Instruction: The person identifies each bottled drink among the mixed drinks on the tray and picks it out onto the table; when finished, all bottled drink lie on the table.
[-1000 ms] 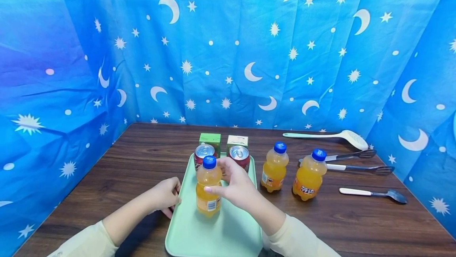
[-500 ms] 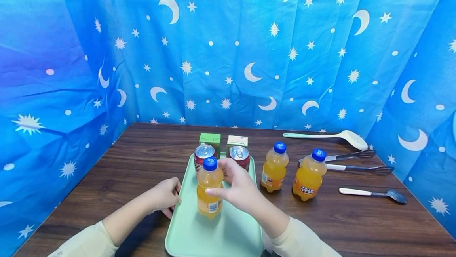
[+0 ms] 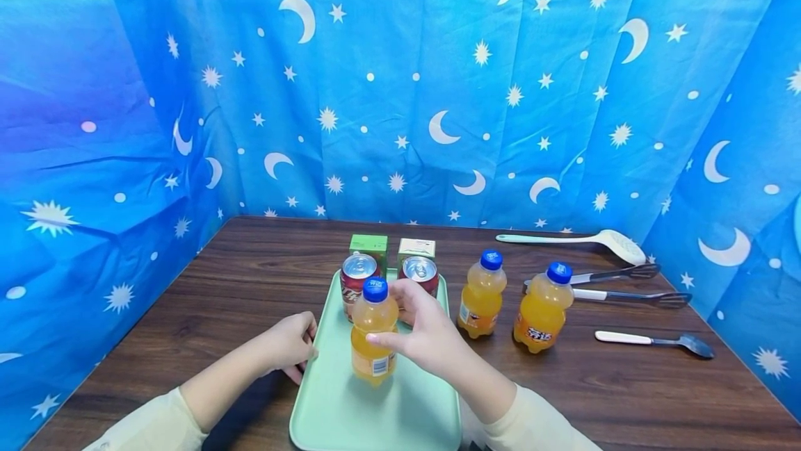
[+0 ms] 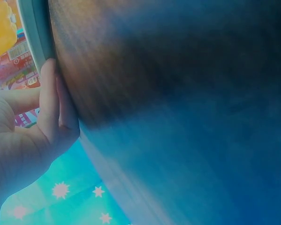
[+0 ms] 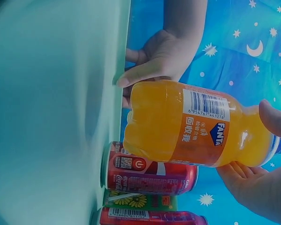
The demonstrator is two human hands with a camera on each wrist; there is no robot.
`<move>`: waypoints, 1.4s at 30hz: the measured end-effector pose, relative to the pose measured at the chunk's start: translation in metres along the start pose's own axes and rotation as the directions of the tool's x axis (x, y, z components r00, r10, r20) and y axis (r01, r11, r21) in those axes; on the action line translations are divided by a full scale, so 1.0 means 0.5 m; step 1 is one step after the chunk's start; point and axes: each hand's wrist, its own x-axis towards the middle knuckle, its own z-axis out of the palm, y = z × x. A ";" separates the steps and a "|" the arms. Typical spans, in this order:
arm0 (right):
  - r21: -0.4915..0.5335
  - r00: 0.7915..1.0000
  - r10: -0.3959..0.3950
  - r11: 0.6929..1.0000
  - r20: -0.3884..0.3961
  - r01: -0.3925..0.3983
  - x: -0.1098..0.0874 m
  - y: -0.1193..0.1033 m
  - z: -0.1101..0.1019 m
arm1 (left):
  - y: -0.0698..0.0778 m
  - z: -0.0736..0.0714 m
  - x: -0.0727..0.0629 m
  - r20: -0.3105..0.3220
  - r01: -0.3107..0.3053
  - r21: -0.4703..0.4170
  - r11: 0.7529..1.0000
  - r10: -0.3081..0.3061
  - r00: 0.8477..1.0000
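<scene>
My right hand [image 3: 425,329] grips an orange soda bottle [image 3: 374,340] with a blue cap, thumb on its near side and fingers behind it. In the right wrist view the bottle [image 5: 178,124] appears held just over the light green tray [image 5: 46,117], with its base apart from the surface. At the left edge of the tray [image 3: 332,413], my left hand [image 3: 288,343] holds the rim between thumb and fingers. Two red soda cans stand on the tray behind the bottle: the left can [image 3: 359,277] and the right can [image 3: 421,274], partly hidden by my right hand.
Behind the cans stand a green box [image 3: 369,244] and a pale-topped box [image 3: 417,248]. Right of the tray are two more soda bottles, one nearer [image 3: 543,308], one farther [image 3: 482,294]. Farther right lie a slotted turner [image 3: 616,244], a spoon [image 3: 657,340] and other utensils.
My right hand and the bottle have shifted slightly right and toward me over the tray. The left hand stays at the tray's rim.
</scene>
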 end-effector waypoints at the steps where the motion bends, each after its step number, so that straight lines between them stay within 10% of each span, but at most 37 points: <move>1: 0.003 1.000 0.000 1.000 0.000 0.000 -0.001 0.000 -0.001 | -0.001 0.000 0.000 0.001 -0.001 0.001 1.000 0.001 1.000; 42: 0.007 0.999 -0.035 0.999 -0.003 0.035 -0.035 -0.013 -0.024 | -0.005 0.003 0.002 0.000 -0.001 0.000 1.000 0.001 1.000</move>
